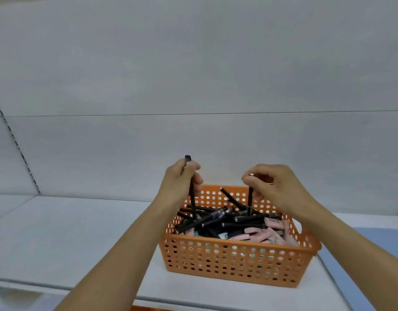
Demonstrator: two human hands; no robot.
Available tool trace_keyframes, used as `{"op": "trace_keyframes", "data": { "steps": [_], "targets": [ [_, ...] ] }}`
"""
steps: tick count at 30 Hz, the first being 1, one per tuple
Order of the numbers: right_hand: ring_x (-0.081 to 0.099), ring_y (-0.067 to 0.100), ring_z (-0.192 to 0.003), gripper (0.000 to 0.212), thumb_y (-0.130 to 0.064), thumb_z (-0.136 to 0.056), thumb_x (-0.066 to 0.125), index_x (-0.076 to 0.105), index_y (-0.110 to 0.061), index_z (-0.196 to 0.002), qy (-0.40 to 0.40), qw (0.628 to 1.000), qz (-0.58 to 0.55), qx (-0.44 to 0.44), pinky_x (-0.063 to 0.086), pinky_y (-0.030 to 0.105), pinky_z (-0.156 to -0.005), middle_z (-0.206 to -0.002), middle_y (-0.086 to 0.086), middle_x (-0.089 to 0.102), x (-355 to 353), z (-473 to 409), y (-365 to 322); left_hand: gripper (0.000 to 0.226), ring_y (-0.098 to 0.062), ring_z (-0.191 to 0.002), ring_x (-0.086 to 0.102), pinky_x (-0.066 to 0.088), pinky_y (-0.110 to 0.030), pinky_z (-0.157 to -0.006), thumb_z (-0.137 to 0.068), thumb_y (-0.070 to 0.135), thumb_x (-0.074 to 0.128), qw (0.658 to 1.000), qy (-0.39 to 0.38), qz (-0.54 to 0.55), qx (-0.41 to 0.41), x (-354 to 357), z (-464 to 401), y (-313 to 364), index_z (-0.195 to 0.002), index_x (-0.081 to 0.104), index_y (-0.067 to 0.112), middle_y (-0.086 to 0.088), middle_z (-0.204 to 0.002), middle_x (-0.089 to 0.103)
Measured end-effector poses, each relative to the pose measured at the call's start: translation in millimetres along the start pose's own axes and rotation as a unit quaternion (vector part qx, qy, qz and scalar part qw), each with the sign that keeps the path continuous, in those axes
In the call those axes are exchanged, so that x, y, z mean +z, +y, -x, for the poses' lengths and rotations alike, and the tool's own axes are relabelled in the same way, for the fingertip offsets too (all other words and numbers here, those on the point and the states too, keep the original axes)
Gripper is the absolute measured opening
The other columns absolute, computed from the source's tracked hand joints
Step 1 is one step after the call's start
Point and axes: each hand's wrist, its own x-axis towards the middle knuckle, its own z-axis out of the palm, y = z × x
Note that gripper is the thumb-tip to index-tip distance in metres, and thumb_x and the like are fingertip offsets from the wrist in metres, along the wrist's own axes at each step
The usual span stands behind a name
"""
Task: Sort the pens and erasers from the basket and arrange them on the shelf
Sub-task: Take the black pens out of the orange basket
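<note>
Pens fill basket; left fingers, right fingers each pinch one; labels unreadable.

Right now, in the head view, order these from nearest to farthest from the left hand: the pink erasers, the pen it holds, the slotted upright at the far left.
1. Pen, gripped in the left hand.
2. Pink erasers, in the orange basket's right side.
3. Slotted upright, far left on the back wall.
</note>
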Motion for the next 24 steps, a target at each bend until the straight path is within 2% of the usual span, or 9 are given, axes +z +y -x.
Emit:
{"op": "trace_keyframes", "data": {
  "steps": [3,6,11,13,15,17,20,22,24],
  "targets": [
    [0.072,0.018,-0.068,0.012,-0.014,-0.089,0.066,0.075,-0.021,-0.086,0.080,0.984,-0.159,-0.013,0.058,0.023,-0.063,-0.078,0.001,0.073,-11,0,-9,0.016,-0.009,-0.042,0.036,0.031,-0.020,-0.034,-0.101,0.019,0.044,0.958,0.060,0.241,-0.143,15,2,2,-0.098,0.056,0.010,-0.001,-0.061,0.049],
    [0.074,0.019,-0.075,0.012,-0.011,-0.088,0.066,0.074,-0.017,-0.093,0.102,0.971,-0.213,-0.041,0.059,0.024,-0.069,-0.084,0.001,0.075,-12,0,-14,0.020,-0.006,-0.037,0.030,0.022,-0.016,-0.030,-0.102,0.020,0.046,0.899,0.070,0.363,-0.232,36,12,1,-0.092,0.055,0.005,-0.003,-0.061,0.050],
    [0.073,0.013,-0.083,0.016,-0.009,-0.086,0.070,0.076,-0.021,-0.095,0.038,0.978,-0.190,-0.080,0.058,0.025,-0.077,-0.090,-0.006,0.075,2,8,-11,0.045,-0.007,-0.043,0.046,0.030,-0.016,-0.031,-0.098,0.037,0.052,0.863,0.021,0.431,-0.262,63,26,3,-0.117,0.055,-0.004,-0.017,-0.089,0.069],
    [0.071,0.010,-0.091,0.021,-0.010,-0.084,0.072,0.075,-0.023,-0.100,-0.031,0.980,-0.166,-0.109,0.056,0.022,-0.080,-0.098,-0.010,0.074,10,11,-8,0.035,-0.007,-0.042,0.045,0.028,-0.016,-0.030,-0.100,0.032,0.050,0.861,0.053,0.450,-0.233,62,25,6,-0.112,0.056,0.000,-0.009,-0.074,0.069],
    [0.067,0.003,-0.094,0.031,-0.017,-0.082,0.075,0.070,-0.031,-0.109,-0.095,0.985,-0.098,-0.102,0.053,0.016,-0.077,-0.104,-0.018,0.069,13,7,-3,0.025,-0.007,-0.043,0.045,0.030,-0.018,-0.034,-0.103,0.028,0.043,0.859,0.129,0.451,-0.205,53,20,7,-0.095,0.055,0.007,-0.001,-0.059,0.065],
    [0.062,-0.003,-0.088,0.038,-0.032,-0.079,0.075,0.060,-0.041,-0.113,-0.152,0.985,0.058,-0.061,0.049,0.015,-0.070,-0.104,-0.023,0.064,12,0,4,0.030,-0.012,-0.055,0.050,0.038,-0.023,-0.049,-0.104,0.028,0.040,0.852,0.179,0.450,-0.198,39,18,6,-0.081,0.052,0.013,0.002,-0.054,0.058],
    [0.058,0.003,-0.081,0.031,-0.041,-0.076,0.072,0.062,-0.033,-0.105,-0.292,0.915,0.276,-0.040,0.050,0.027,-0.069,-0.095,-0.015,0.061,21,-5,10,0.024,-0.021,-0.072,0.064,0.050,-0.035,-0.067,-0.105,0.023,0.040,0.841,0.181,0.467,-0.205,27,19,7,-0.089,0.055,0.010,-0.004,-0.069,0.062],
    [0.059,0.010,-0.083,0.026,-0.037,-0.080,0.070,0.065,-0.029,-0.104,-0.337,0.878,0.336,-0.055,0.053,0.036,-0.074,-0.097,-0.008,0.063,31,-8,10,0.017,-0.021,-0.067,0.069,0.054,-0.036,-0.060,-0.104,0.018,0.041,0.839,0.174,0.470,-0.211,24,22,7,-0.102,0.055,0.007,-0.009,-0.083,0.067],
    [0.058,0.013,-0.088,0.018,-0.035,-0.086,0.066,0.065,-0.026,-0.101,-0.307,0.884,0.342,-0.084,0.051,0.036,-0.078,-0.099,-0.007,0.063,31,-15,5,0.017,-0.017,-0.057,0.066,0.052,-0.026,-0.048,-0.103,0.016,0.043,0.840,0.168,0.468,-0.215,19,23,6,-0.104,0.056,0.006,-0.009,-0.082,0.068]
  ]
}}
